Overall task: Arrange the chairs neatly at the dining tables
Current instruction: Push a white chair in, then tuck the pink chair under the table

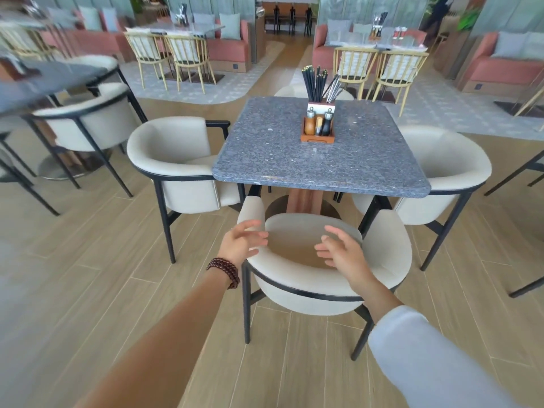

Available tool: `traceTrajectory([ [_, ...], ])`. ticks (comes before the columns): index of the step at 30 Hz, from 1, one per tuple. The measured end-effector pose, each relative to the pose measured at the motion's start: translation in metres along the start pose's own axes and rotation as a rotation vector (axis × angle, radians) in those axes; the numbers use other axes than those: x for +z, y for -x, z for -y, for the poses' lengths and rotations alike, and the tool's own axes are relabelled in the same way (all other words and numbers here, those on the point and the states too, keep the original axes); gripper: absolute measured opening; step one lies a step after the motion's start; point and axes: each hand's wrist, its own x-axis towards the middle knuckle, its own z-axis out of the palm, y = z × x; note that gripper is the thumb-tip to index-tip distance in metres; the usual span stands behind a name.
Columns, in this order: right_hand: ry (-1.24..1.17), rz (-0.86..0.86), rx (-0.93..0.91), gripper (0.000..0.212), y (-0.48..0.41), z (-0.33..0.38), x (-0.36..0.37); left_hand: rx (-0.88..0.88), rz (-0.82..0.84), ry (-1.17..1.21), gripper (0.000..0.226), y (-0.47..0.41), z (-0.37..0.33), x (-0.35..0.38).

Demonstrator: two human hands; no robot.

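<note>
A cream round-backed chair (385, 248) with black legs stands in front of me, its seat partly under the grey speckled square table (294, 160). My left hand (243, 241) hovers by the left end of the backrest, fingers spread and relaxed, holding nothing. My right hand (341, 250) hangs over the middle of the backrest, fingers loosely spread, also empty. I cannot tell whether either hand touches the chair. A second cream chair (170, 151) sits at the table's left side, a third (447, 160) at its right, and the back of another (291, 91) shows at the far side.
A condiment caddy (318, 128) with chopsticks stands on the table. Another grey table (44, 81) with cream chairs (97, 119) is at the left. Wooden spindle chairs (188, 58) and pink booths (232, 48) line the back. Black chair legs (527, 169) intrude at the right.
</note>
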Motion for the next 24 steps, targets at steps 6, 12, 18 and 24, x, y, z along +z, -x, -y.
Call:
traceTrajectory([
  [6, -0.1, 0.133, -0.035, 0.021, 0.012, 0.059, 0.043, 0.078, -0.085, 0.151, 0.036, 0.038, -0.052, -0.049],
  [12, -0.101, 0.235, -0.086, 0.018, 0.02, 0.096, 0.074, 0.122, -0.265, 0.158, 0.027, 0.069, -0.071, -0.085],
  [18, -0.055, 0.445, -0.141, 0.022, 0.026, 0.116, 0.087, 0.216, -0.445, 0.178, 0.028, 0.11, -0.069, -0.084],
  [24, 0.039, 0.73, -0.202, 0.021, 0.055, 0.121, 0.082, 0.287, -0.695, 0.282, 0.029, 0.177, -0.05, -0.058],
])
